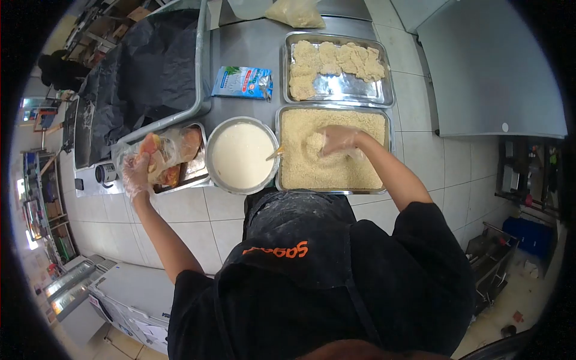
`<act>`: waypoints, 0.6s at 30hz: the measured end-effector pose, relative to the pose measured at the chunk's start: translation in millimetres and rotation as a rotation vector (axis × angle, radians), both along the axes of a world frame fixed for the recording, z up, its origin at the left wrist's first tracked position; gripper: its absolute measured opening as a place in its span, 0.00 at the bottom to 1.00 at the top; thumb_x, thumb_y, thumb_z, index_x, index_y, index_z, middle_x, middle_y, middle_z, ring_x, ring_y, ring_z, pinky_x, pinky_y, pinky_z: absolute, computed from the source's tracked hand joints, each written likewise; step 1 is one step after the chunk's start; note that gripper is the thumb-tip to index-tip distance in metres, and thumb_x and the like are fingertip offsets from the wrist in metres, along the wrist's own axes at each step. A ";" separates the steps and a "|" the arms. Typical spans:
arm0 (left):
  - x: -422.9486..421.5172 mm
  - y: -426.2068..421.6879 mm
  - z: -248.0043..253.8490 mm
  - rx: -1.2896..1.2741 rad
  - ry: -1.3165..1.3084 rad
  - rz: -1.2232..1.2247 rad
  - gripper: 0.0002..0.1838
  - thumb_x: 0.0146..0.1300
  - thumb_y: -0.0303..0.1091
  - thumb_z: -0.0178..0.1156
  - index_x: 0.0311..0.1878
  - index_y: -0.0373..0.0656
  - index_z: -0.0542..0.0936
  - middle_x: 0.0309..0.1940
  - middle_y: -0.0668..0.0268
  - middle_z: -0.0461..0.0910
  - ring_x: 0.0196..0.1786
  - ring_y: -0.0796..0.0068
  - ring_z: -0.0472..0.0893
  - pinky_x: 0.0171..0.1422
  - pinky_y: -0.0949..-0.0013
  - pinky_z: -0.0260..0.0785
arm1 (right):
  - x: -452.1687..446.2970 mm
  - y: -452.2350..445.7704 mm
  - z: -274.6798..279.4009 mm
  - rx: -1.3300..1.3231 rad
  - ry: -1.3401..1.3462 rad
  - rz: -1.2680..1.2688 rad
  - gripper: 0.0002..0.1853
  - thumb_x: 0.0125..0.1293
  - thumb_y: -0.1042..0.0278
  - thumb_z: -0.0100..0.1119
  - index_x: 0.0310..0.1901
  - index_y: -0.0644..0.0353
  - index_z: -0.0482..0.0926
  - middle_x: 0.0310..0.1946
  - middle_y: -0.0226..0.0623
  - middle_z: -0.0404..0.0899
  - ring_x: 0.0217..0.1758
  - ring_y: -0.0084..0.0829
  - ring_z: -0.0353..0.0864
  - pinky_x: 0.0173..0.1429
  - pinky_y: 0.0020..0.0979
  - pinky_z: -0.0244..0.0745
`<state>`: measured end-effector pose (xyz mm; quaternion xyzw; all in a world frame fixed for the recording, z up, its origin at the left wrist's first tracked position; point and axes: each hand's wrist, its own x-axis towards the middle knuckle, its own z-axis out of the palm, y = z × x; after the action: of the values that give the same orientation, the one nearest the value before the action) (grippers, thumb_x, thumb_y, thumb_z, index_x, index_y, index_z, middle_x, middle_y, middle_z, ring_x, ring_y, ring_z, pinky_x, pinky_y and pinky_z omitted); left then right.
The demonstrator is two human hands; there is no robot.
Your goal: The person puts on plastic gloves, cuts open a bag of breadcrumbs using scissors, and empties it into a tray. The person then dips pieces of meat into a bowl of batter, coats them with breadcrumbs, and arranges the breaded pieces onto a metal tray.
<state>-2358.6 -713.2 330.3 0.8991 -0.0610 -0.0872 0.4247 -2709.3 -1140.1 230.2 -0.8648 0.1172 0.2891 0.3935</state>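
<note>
In a clear plastic glove, my left hand [137, 171] is closed on a pinkish piece of raw meat [151, 144] beside a clear plastic bag [174, 150]. More raw meat [170, 176] lies under the bag in a small metal tray [195, 174]. My right hand [339, 141], also gloved, is down in a metal tray [390, 162] of pale breadcrumbs [312, 174]. Its fingers curl around a clump of crumbs; whether anything lies inside the clump is hidden. Between the hands stands a round bowl of white batter [242, 155], with a utensil handle [275, 153] at its right rim.
Behind the crumbs, another metal tray [348, 98] holds several coated pieces [336, 59]. A blue packet [243, 82] lies on the steel table [243, 45], and a bag of crumbs [295, 13] is at the back. A large bin lined with black plastic [147, 66] stands left.
</note>
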 end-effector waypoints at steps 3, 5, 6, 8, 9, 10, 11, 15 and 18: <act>-15.8 7.8 10.3 -0.253 0.037 -0.002 0.15 0.58 0.36 0.70 0.43 0.43 0.77 0.36 0.68 0.80 0.37 0.78 0.79 0.43 0.75 0.72 | -9.4 18.2 45.5 -0.233 -0.287 -0.052 0.30 0.55 0.65 0.62 0.60 0.65 0.70 0.42 0.51 0.81 0.46 0.50 0.80 0.58 0.42 0.73; -30.0 1.9 23.6 -0.232 0.052 0.007 0.16 0.57 0.35 0.71 0.44 0.42 0.76 0.36 0.68 0.80 0.38 0.79 0.78 0.43 0.75 0.71 | -25.5 28.0 41.9 -0.361 -0.434 -0.041 0.27 0.57 0.65 0.59 0.59 0.62 0.71 0.43 0.50 0.80 0.47 0.48 0.80 0.58 0.43 0.73; -35.7 -1.2 26.4 -0.216 0.067 0.008 0.18 0.56 0.33 0.72 0.45 0.42 0.75 0.36 0.68 0.79 0.38 0.79 0.78 0.43 0.75 0.71 | -34.7 34.4 39.8 -0.495 -0.580 -0.036 0.23 0.60 0.66 0.56 0.58 0.60 0.72 0.44 0.48 0.80 0.48 0.46 0.79 0.58 0.43 0.73; -48.3 -7.5 26.0 -0.238 0.083 -0.032 0.18 0.56 0.34 0.72 0.45 0.41 0.75 0.37 0.68 0.79 0.38 0.79 0.78 0.43 0.75 0.71 | -47.0 59.6 37.7 -0.577 -0.586 0.022 0.21 0.62 0.67 0.52 0.58 0.57 0.72 0.46 0.46 0.78 0.51 0.44 0.78 0.59 0.43 0.72; -52.0 -9.1 25.0 -0.257 0.098 -0.064 0.18 0.56 0.35 0.72 0.44 0.41 0.75 0.37 0.67 0.79 0.39 0.78 0.78 0.44 0.75 0.70 | -54.7 71.2 35.2 -0.654 -0.592 0.088 0.19 0.64 0.67 0.49 0.58 0.55 0.73 0.49 0.44 0.77 0.53 0.42 0.77 0.61 0.43 0.70; -52.6 -8.3 20.8 -0.259 0.103 -0.069 0.18 0.56 0.35 0.72 0.44 0.41 0.75 0.37 0.67 0.79 0.39 0.78 0.78 0.44 0.75 0.70 | -66.5 80.5 28.5 -0.657 -0.586 0.085 0.19 0.64 0.67 0.49 0.58 0.55 0.73 0.49 0.44 0.77 0.53 0.42 0.77 0.61 0.43 0.70; -52.8 -7.1 14.6 -0.201 0.102 -0.117 0.18 0.55 0.36 0.73 0.44 0.41 0.75 0.37 0.67 0.79 0.39 0.79 0.77 0.44 0.75 0.70 | -80.1 88.1 17.1 -0.600 -0.496 0.155 0.20 0.65 0.67 0.47 0.58 0.53 0.72 0.53 0.43 0.75 0.57 0.41 0.74 0.64 0.43 0.67; -74.8 -25.4 20.4 -0.164 0.195 -0.208 0.18 0.55 0.36 0.73 0.43 0.42 0.76 0.36 0.68 0.78 0.37 0.80 0.78 0.43 0.75 0.71 | -125.7 76.7 -16.4 -0.480 -0.476 0.064 0.21 0.65 0.68 0.46 0.60 0.48 0.73 0.61 0.38 0.73 0.67 0.39 0.68 0.71 0.46 0.56; -83.7 -31.2 12.1 -0.162 0.268 -0.251 0.17 0.55 0.34 0.72 0.44 0.42 0.76 0.36 0.67 0.78 0.35 0.79 0.78 0.41 0.76 0.73 | -152.4 48.8 -26.2 -0.534 -0.432 0.007 0.22 0.59 0.69 0.54 0.57 0.46 0.76 0.60 0.35 0.74 0.67 0.38 0.68 0.72 0.46 0.56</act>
<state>-2442.3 -744.4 342.3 0.8277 -0.1223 -0.2533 0.4856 -2861.6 -1091.3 203.9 -0.9789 0.0998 0.0595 0.1680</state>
